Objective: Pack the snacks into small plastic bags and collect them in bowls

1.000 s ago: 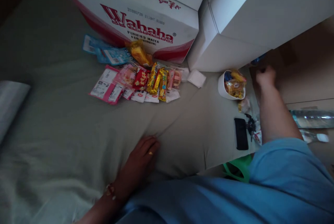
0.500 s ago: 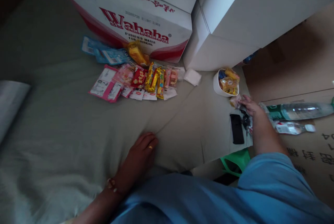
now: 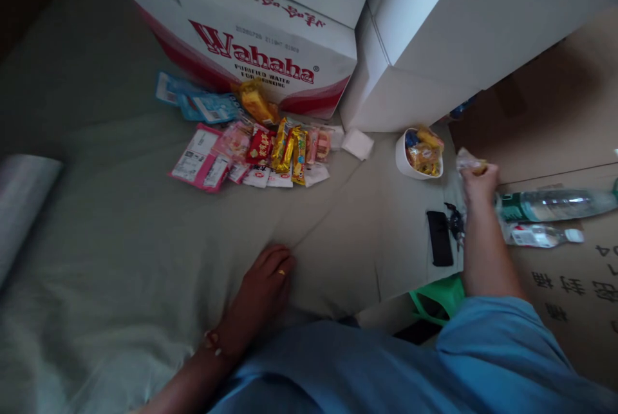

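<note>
On the right, my right hand (image 3: 481, 183) is closed round a small clear-wrapped snack (image 3: 467, 161), mostly covered by the fingers. To its left stands a white tub (image 3: 408, 169) filled with packaged snacks (image 3: 425, 158). A black phone (image 3: 439, 238) and a bunch of keys (image 3: 455, 222) lie below the tub, near the cloth's edge. My left hand (image 3: 265, 279), with a ring and a bracelet, rests on the grey-green cloth (image 3: 333, 234). Its fingers are together and curled down, with no object visible in them.
Several snack packets (image 3: 261, 147) lie in front of a Wahaha water carton (image 3: 232, 34). A white folded tissue (image 3: 358, 143) lies near the white cabinet (image 3: 405, 92). Two plastic bottles, a large one (image 3: 555, 205) and a small one (image 3: 541, 235), are at right. A green stool (image 3: 441, 295) stands below.
My right hand has closed on the wrapped snack beside the tub and carried it rightward and slightly up the view. My left hand has stayed in place.
</note>
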The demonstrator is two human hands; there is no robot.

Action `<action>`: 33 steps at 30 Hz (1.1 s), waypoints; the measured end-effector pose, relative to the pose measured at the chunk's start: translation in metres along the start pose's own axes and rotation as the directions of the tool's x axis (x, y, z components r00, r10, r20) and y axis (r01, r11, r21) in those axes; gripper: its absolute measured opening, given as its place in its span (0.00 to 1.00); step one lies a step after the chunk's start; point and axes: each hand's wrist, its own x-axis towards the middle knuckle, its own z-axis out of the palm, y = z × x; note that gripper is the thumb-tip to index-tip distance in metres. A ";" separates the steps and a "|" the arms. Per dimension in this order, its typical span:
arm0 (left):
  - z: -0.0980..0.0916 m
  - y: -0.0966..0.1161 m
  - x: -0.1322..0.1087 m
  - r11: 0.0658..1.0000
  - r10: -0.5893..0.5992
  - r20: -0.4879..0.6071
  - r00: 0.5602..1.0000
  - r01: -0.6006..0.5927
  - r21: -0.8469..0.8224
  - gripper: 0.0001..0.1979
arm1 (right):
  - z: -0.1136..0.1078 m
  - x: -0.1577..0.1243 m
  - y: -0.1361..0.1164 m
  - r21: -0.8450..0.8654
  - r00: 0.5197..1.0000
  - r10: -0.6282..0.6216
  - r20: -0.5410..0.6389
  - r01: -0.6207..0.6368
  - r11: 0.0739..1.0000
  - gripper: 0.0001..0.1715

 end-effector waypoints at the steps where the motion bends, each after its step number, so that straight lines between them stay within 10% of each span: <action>1: 0.000 0.000 0.000 1.000 0.000 0.002 1.000 0.000 0.001 0.11 | 0.010 -0.002 -0.003 -0.025 0.999 -0.032 0.014 0.033 0.999 0.18; 8: -0.002 0.002 -0.001 0.999 0.004 0.015 1.000 -0.004 -0.035 0.12 | 0.052 -0.028 -0.006 -0.049 0.887 -0.389 0.248 0.413 0.909 0.17; 15: -0.005 0.004 0.003 0.994 -0.026 0.034 0.999 0.030 -0.108 0.13 | 0.056 -0.040 -0.011 -0.097 0.887 -0.443 0.129 0.455 0.885 0.14; 20: -0.005 0.003 0.002 0.980 -0.070 0.036 0.997 0.075 -0.186 0.14 | 0.042 -0.072 -0.045 -0.087 0.883 -0.410 -0.229 0.401 0.912 0.11; 26: -0.006 0.004 0.003 0.965 -0.113 0.056 0.992 0.123 -0.232 0.14 | 0.091 -0.120 -0.127 0.093 0.815 -0.501 0.292 0.497 0.863 0.12; 33: -0.010 0.006 0.004 0.949 -0.130 0.035 0.991 0.134 -0.285 0.13 | 0.146 -0.125 -0.176 0.092 0.832 -0.350 0.431 0.346 0.934 0.09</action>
